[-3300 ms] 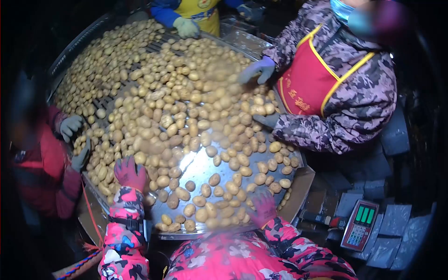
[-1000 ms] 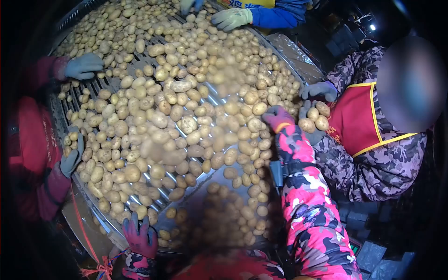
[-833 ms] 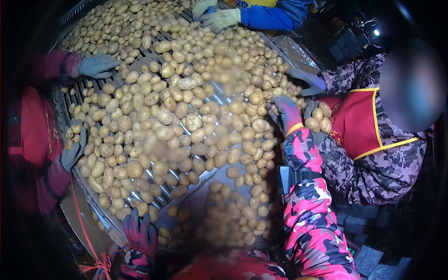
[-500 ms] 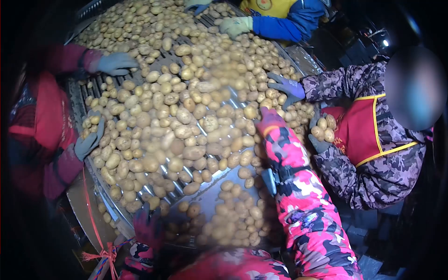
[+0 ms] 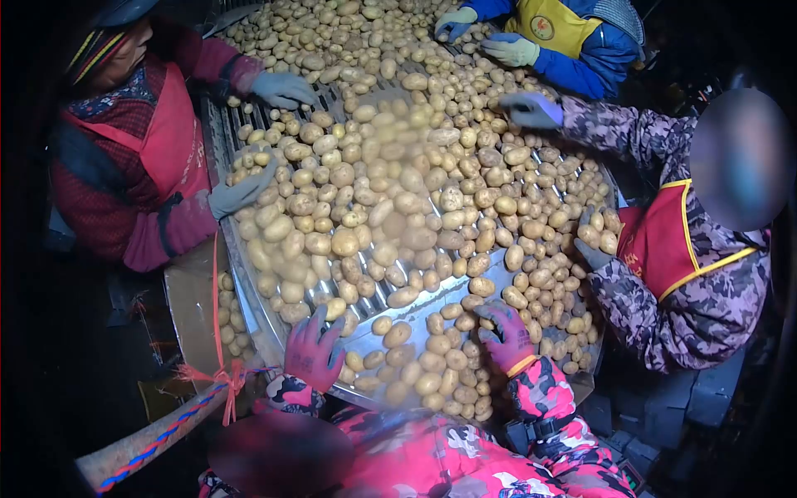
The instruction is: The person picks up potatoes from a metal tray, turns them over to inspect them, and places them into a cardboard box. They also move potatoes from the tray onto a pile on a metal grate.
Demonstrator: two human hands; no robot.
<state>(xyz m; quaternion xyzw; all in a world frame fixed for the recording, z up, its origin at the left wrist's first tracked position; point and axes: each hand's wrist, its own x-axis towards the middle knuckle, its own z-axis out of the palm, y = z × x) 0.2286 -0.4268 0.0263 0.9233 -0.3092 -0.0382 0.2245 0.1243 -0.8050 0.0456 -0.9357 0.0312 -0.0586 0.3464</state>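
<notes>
My left hand (image 5: 314, 350), in a pink and grey glove, is at the near left edge of the sorting table with its fingers spread, fingertips close to potatoes (image 5: 334, 309). My right hand (image 5: 508, 339), gloved alike, reaches in from the near right; its fingers are apart and slightly bent beside the loose potatoes (image 5: 481, 287). Nothing shows in either palm. Between my hands, a smooth metal plate (image 5: 415, 310) carries a heap of potatoes (image 5: 432, 362). Beyond it, potatoes cover most of the metal rollers (image 5: 332, 104).
A person in a red apron (image 5: 176, 137) works at the left, both gloved hands among potatoes. At the right, a person in a camouflage jacket (image 5: 647, 303) holds several potatoes (image 5: 610, 228). A person in blue sleeves (image 5: 573, 75) works at the far side. A roped pole (image 5: 154, 433) stands near left.
My right hand has drawn back from the far right toward me. My left hand has come forward at the near edge. The view has shifted, and the right-hand person's upper hand has moved away.
</notes>
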